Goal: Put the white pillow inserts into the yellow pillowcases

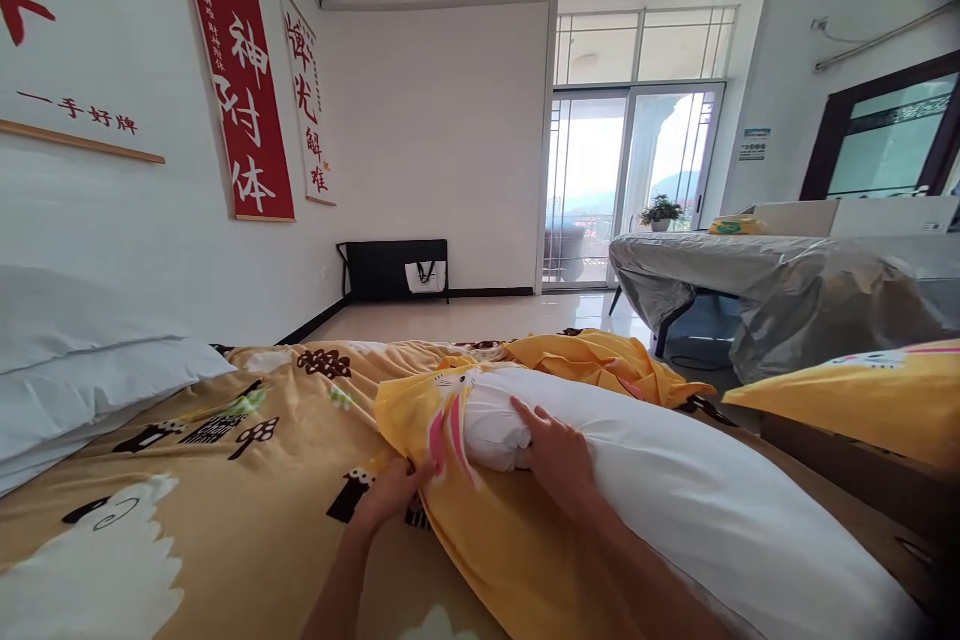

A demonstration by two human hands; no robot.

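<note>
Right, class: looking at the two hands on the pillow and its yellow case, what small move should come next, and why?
Probably the right hand should push the white pillow deeper while the left hand, pinching the yellow pillowcase, draws its edge towards the person. Only the pillow's far end seems wrapped in the case; most of it lies bare.

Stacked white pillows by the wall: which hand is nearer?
Left. Left hand pinches the yellow pillowcase, closer to the stacked pillows; right hand rests on the inner pillow, farther right.
</note>
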